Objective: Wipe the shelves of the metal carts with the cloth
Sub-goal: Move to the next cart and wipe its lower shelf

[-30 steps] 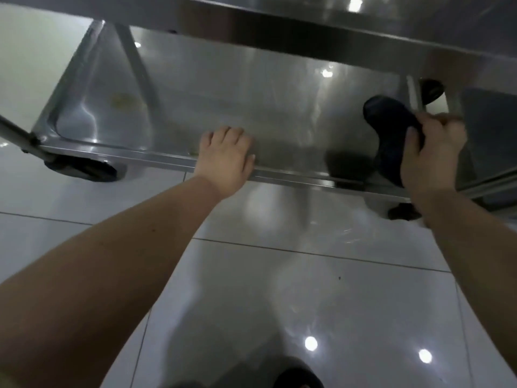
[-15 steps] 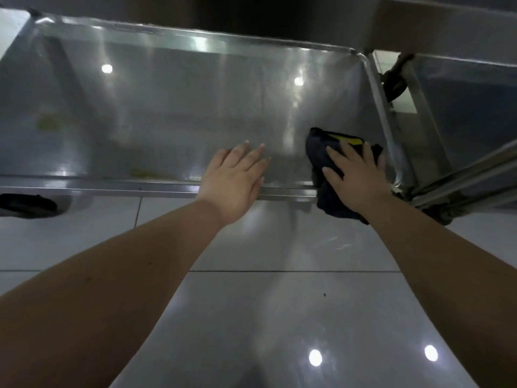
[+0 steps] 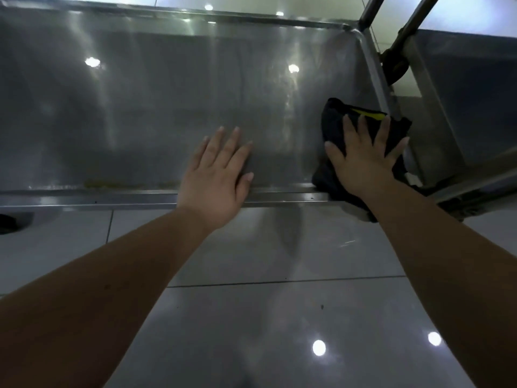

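Two bare hands are reaching over the low steel shelf (image 3: 140,107). At far left a dark caster (image 3: 8,223) is showing under its rim. A yellowish smear (image 3: 126,182) is lying along the shelf's near edge. The left hand (image 3: 215,175) is stretching flat over that rim, fingers straight and together, holding nothing. The cloth (image 3: 333,121) is sitting in the near right corner, dark and bunched, with a yellow strip at its far edge and its near part hanging over the rim. The right hand (image 3: 363,161) is pressing it down with straight, spread fingers. A second cart (image 3: 461,93) is standing just beside.
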Demonstrator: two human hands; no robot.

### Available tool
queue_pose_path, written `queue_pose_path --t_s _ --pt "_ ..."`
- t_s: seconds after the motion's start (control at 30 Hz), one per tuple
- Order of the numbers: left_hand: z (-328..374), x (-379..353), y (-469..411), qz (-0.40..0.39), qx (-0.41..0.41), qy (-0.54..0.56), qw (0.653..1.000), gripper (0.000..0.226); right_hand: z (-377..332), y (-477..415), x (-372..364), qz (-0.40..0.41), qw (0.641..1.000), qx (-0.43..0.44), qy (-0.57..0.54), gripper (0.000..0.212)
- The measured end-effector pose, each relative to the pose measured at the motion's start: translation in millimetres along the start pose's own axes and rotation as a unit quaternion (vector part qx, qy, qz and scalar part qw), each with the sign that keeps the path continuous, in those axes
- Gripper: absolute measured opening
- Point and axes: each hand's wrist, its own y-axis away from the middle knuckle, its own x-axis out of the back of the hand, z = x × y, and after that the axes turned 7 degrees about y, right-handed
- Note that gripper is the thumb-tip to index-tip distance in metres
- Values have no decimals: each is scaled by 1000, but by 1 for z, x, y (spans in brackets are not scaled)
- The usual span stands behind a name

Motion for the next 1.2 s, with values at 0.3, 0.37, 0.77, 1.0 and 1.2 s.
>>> queue_pose_path --t_s 0.3,0.37,0.77,1.0,1.2 --pt "10 3 -15 -25 -12 9 1000 61 -4 7 1 13 999 45 -27 59" --pt "22 1 -26 -26 -17 40 999 62 1 8 2 6 997 63 -41 58" --pt "35 -9 -28 24 7 109 994 64 -18 -50 11 17 996 -56 -65 55" --pt "31 3 -26 120 78 231 962 67 -160 -18 17 1 973 230 -5 61" --pt "31 0 -27 112 116 187 969 60 -105 -33 12 42 973 214 -71 53"
